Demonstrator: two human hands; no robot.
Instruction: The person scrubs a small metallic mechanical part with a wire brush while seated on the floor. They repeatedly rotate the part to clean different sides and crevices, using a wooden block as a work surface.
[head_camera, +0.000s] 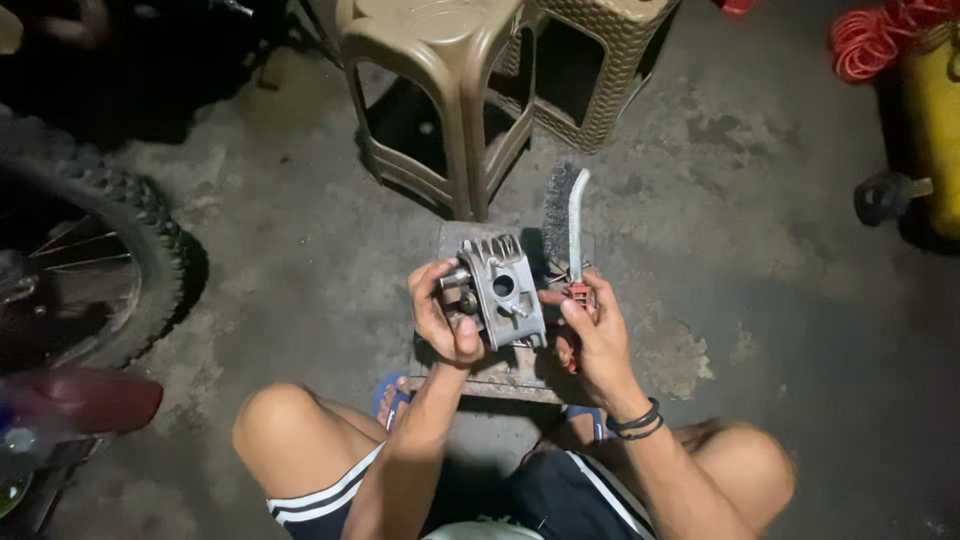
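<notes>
Head view: one grey finned engine part (503, 288) sat in the middle, held over one small metal bench (520, 375) that stood on the concrete floor (300, 230). One wire brush (572, 232) with a pale handle and dark bristles rose just right of the part, its red grip end low beside the part's right edge. Beyond the part stood two brown plastic stools (450, 90), one smooth and one woven, side by side. Far left of the part one knobby tyre (140, 230) with spokes showed. Far right of it, at the top corner, lay one red hose coil (880, 35) over one yellow container (935, 130), with one dark pedal (885, 197) below. Two blue sandals (392, 395) peeked out under the bench on the near side of the part.

The left hand (440, 315) was clamped on the part's left side, fingers curled over the top edge and thumb low against its face. The right hand (590, 335) was closed round the brush's red grip, touching the part's right edge; two black bands (638, 422) circled that wrist. Both hands were close together, only the part between them. Two bare knees framed the bench from below.
</notes>
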